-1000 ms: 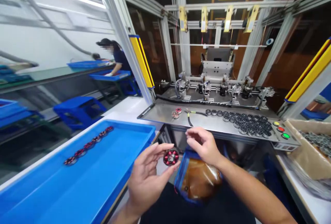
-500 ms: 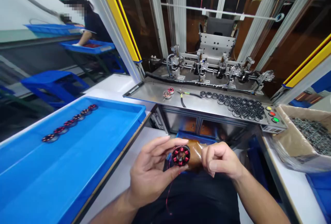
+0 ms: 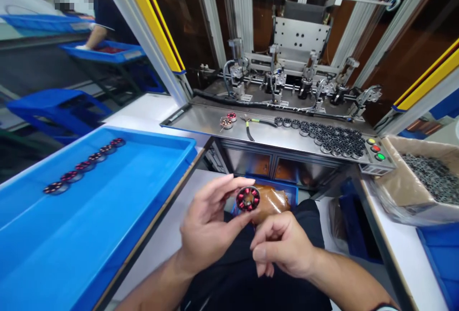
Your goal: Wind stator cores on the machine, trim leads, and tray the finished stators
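My left hand (image 3: 206, 227) grips a round motor stator (image 3: 247, 198) by its rim, between thumb and fingers. The stator has a dark ring, red windings and an open centre, and its face is turned toward me. Just below and to its right is my right hand (image 3: 281, 244), with thumb and forefinger pinched together. Whatever those fingertips hold, perhaps a thin wire, is too small to make out. Behind the stator lies a shiny brown wrapped bundle (image 3: 270, 199) at my lap. A row of wound stators (image 3: 84, 166) lies in the blue tray (image 3: 143, 201) on the left.
Ahead, a winding machine (image 3: 301, 38) has a metal ledge (image 3: 204, 122) with two red-wound stators (image 3: 226, 122), cutters (image 3: 251, 127) and many black stators (image 3: 333, 138). Coloured buttons (image 3: 376, 149) and a carton of small parts (image 3: 385, 177) are at right. A co-worker (image 3: 111, 14) is at upper left.
My right hand has moved left and down, to below the stator. The stator stays in my left hand, slightly higher in view. The camera view has shifted a little.
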`<state>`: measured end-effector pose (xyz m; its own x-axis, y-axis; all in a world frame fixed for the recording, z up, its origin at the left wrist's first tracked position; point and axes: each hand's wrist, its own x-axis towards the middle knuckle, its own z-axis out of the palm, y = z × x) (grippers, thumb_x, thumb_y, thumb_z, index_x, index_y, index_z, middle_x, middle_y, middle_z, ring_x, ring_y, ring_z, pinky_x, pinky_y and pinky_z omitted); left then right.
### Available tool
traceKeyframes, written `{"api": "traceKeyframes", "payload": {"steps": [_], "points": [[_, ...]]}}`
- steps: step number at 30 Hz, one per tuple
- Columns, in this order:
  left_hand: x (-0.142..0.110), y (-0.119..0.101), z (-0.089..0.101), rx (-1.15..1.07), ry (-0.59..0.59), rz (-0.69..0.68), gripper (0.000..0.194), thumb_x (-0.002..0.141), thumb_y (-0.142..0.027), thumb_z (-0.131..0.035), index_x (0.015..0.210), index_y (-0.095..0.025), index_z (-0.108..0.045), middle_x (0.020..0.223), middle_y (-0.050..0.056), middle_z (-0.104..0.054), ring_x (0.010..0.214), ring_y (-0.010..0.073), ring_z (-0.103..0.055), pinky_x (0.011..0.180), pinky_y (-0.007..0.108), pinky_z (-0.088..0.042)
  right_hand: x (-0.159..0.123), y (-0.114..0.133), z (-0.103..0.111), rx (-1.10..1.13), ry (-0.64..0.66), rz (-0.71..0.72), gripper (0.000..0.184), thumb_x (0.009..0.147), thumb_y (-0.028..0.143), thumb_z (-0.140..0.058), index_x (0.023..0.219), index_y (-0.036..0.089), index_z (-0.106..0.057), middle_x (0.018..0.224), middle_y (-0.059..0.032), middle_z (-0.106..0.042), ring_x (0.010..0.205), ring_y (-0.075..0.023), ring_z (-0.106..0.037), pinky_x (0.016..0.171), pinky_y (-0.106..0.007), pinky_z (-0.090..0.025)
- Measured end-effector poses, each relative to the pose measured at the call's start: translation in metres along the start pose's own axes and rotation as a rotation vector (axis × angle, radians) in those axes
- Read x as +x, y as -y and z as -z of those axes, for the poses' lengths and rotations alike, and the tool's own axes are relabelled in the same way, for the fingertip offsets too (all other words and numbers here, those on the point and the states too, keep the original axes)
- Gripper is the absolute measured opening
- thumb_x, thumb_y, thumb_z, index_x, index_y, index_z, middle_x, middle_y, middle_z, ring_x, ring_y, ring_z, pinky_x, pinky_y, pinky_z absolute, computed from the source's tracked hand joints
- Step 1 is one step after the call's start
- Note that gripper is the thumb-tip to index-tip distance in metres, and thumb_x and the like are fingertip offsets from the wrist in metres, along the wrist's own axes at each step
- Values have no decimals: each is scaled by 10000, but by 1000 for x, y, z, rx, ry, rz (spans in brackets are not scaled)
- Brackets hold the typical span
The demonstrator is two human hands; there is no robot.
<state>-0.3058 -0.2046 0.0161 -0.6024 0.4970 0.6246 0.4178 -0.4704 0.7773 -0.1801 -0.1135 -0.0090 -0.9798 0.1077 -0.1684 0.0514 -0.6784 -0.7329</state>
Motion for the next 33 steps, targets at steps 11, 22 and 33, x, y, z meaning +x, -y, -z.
{"api": "traceKeyframes", "payload": {"steps": [11, 22, 33], "points": [[-3, -2, 3, -242, 261, 326, 537, 874, -27, -635, 1332, -281, -520, 1286, 125, -700, 1121, 202, -702, 881, 240, -595, -2, 55, 24, -322, -115, 191, 366, 773, 470, -797, 725, 130, -670, 582, 1, -670, 439, -78, -570, 461, -195, -466], [-6, 2, -5, -396, 169, 422, 673, 713, 17, -780, 1255, -334, -594, 1042, -5, -706, 879, 105, -720, 777, 158, -579, -5, 39, 20, -361, -60, 188, 369, 793, 452, -770, 637, 167, -595, 502, 33, -556, 443, -83, -480, 447, -205, -402], [-11, 3, -6, -164, 188, 233, 681, 769, 41, -715, 1310, -336, -545, 1139, 20, -758, 1024, 151, -733, 877, 208, -590, -23, 62, 33, -703, -124, 358, 380, 712, 486, -841, 812, 177, -645, 757, -5, -596, 608, -109, -498, 559, -251, -404]]}}
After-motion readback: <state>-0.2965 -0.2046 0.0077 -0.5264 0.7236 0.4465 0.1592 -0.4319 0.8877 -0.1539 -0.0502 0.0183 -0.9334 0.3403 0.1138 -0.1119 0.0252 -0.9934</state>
